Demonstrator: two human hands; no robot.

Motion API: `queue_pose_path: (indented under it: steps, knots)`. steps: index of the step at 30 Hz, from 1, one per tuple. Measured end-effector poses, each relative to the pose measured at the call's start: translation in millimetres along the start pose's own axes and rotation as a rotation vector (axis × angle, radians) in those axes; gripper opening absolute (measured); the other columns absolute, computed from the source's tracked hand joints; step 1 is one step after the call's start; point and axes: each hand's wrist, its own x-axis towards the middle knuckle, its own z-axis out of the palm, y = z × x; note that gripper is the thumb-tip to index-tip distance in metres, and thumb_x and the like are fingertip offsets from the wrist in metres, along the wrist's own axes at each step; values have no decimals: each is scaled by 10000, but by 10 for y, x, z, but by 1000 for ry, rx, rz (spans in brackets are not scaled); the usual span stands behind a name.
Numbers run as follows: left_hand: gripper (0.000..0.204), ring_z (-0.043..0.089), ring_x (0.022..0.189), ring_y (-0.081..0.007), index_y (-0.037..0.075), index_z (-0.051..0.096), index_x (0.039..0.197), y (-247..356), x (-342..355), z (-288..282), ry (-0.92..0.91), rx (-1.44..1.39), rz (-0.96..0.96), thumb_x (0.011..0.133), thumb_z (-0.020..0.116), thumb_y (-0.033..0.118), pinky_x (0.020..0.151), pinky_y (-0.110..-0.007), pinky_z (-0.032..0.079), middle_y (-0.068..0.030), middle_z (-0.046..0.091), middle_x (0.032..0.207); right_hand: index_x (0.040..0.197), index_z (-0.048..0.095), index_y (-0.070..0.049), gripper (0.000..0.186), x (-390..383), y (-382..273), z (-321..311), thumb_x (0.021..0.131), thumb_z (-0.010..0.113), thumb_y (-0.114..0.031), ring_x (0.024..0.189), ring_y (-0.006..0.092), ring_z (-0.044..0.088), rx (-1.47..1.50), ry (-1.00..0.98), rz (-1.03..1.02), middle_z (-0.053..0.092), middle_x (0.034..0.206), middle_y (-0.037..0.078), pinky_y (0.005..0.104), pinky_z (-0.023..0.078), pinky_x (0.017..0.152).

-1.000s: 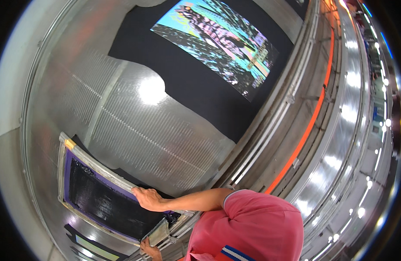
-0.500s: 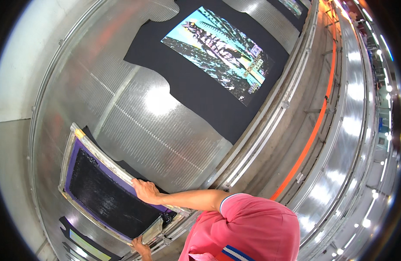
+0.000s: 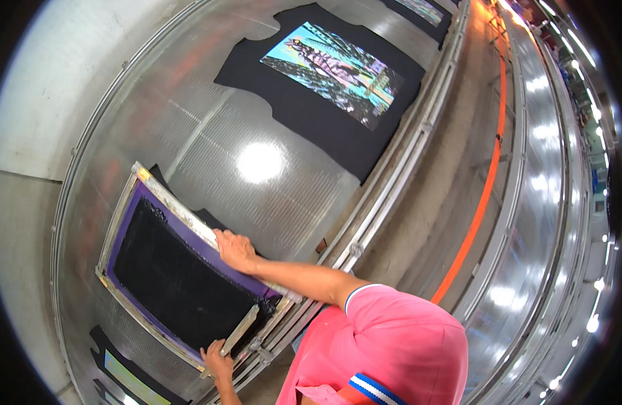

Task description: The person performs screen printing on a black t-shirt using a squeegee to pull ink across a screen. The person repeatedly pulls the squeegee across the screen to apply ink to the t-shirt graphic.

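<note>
A screen-printing screen [image 3: 182,270], with a pale worn frame, purple border and black ink-covered mesh, lies tilted over a dark garment on the long metal table. My right hand [image 3: 236,252] is closed over the frame's far rail. At the near corner, my left hand [image 3: 218,362] is closed around the lower end of a pale bar, seemingly a squeegee [image 3: 242,331], which slants along the screen's right end. Black ink is smeared beside it. Most of the garment [image 3: 209,218] beneath is hidden; only dark edges show past the frame.
A black shirt panel [image 3: 324,88] with a colourful print lies farther along the metal table [image 3: 223,128], with another beyond it. A dark panel with a green-yellow print [image 3: 132,378] lies nearer. Metal rails [image 3: 392,202] edge the table; an orange strip [image 3: 483,196] runs along the aisle.
The view has shifted, so the table and screen sit differently. My left hand has moved from the frame's corner onto the pale bar, which now stands out more. My right hand stays on the rail.
</note>
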Motion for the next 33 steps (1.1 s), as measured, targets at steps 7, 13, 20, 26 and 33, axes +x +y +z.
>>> queue_pose_path:
  steps: [7,13,20,26,33]
  knots:
    - [452,665,999,-374,11,712,1068,-176,-234,384,243,-165,138,643,575,-62,895,-435,513,-184,704,1071,979,553,-8,169,-30,-24,126,935,465,-146,780,419,687,-227,35,-30,662,884,230,521,559,668]
    - [494,661,996,-407,16,706,1089,-131,-408,571,380,-192,213,614,596,-62,895,-442,519,-209,696,1078,1007,573,-21,193,38,-54,113,946,462,-166,815,420,688,-280,-33,-21,673,931,235,522,554,698]
    - [407,681,857,-403,83,747,1028,-247,192,-229,369,-66,-2,697,546,-42,772,-486,542,-162,718,1007,1012,585,-34,235,32,-34,158,973,448,-222,912,428,655,-223,-13,-10,662,1018,226,529,523,791]
    - [431,682,927,-369,121,755,1046,-407,994,-682,339,-90,-34,679,580,-23,840,-463,538,-157,718,1028,1084,731,-69,418,138,-650,30,928,590,-430,1110,326,589,-422,119,-268,653,1106,152,460,497,912]
    - [337,689,794,-369,122,764,895,-859,2123,-1129,397,-90,136,651,579,-18,737,-482,555,-166,712,847,816,709,-125,154,762,-1525,891,676,648,-99,803,267,685,-1059,-484,-806,689,844,76,417,502,752]
